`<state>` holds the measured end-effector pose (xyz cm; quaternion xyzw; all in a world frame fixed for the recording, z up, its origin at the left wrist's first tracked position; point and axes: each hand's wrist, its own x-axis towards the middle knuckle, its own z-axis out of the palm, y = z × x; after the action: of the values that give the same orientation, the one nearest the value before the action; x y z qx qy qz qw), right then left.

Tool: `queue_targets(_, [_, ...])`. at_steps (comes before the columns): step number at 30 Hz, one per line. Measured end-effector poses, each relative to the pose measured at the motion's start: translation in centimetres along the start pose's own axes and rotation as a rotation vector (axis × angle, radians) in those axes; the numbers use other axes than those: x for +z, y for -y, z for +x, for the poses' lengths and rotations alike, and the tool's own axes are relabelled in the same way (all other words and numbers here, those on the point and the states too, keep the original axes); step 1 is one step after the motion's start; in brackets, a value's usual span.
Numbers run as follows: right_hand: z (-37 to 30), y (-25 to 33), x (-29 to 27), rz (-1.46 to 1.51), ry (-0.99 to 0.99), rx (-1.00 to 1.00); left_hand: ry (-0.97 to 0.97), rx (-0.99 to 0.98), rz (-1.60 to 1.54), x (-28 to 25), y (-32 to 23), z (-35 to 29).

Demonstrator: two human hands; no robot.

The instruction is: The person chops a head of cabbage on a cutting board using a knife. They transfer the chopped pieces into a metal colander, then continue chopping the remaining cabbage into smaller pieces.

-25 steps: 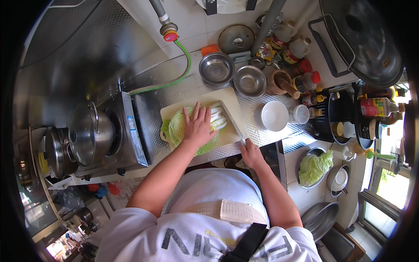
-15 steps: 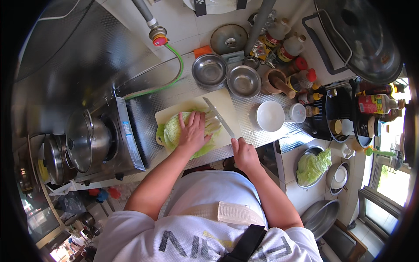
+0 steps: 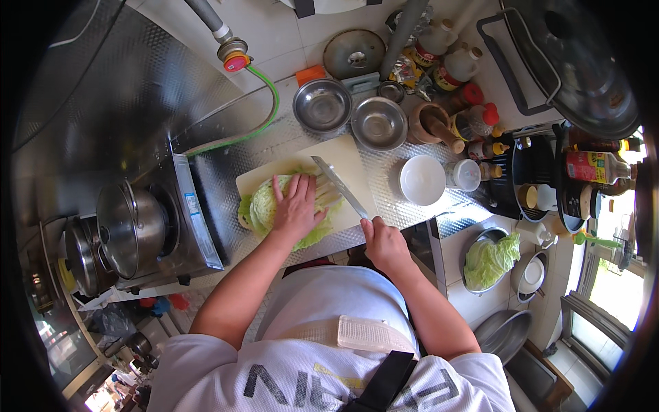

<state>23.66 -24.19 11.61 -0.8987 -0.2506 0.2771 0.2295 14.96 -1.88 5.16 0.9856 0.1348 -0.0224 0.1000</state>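
A head of Chinese cabbage (image 3: 261, 207) lies on its side on a pale cutting board (image 3: 353, 168), its leafy part to the left and its white stem end to the right. My left hand (image 3: 296, 208) rests on top of it, fingers stretched out over the leaves. In my right hand (image 3: 386, 245) is the handle of a long-bladed kitchen knife (image 3: 343, 190). The blade slants up and left over the board, just right of the stem end. I cannot tell whether its edge touches the cabbage.
Two steel bowls (image 3: 322, 105) stand behind the board, and a white bowl (image 3: 422, 180) to its right. A stove with a lidded pot (image 3: 127, 230) is at the left. Bottles and a wooden mortar (image 3: 425, 123) crowd the back right. More cabbage leaves (image 3: 492, 261) fill a basin at the right.
The knife blade has shifted slightly left and nearer to the cabbage. My left hand stays on the cabbage. The whole view has moved a little.
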Motion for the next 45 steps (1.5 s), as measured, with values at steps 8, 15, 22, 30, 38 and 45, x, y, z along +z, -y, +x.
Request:
queue_targets(8, [3.0,-0.6,0.7,0.029,0.062,-0.003,-0.008,0.008,0.006,0.2,0.1,0.0])
queue_targets(15, [4.2,-2.2,2.1,0.091,0.114,0.014,-0.014,0.005,0.016,0.4,-0.2,-0.4])
queue_targets(22, [5.1,-5.9,4.9,0.209,0.044,-0.051,-0.013,0.011,0.017,0.4,0.2,-0.2])
queue_targets(30, [1.2,-1.1,0.5,0.161,0.065,0.014,-0.037,0.007,0.002,0.4,-0.1,-0.3])
queue_targets(38, [0.6,-0.6,0.7,0.069,0.052,-0.008,-0.022,0.010,0.001,0.3,0.0,-0.1])
queue_targets(45, [3.7,-3.0,4.1,0.048,0.033,-0.155,0.007,0.018,-0.012,0.4,-0.3,0.0])
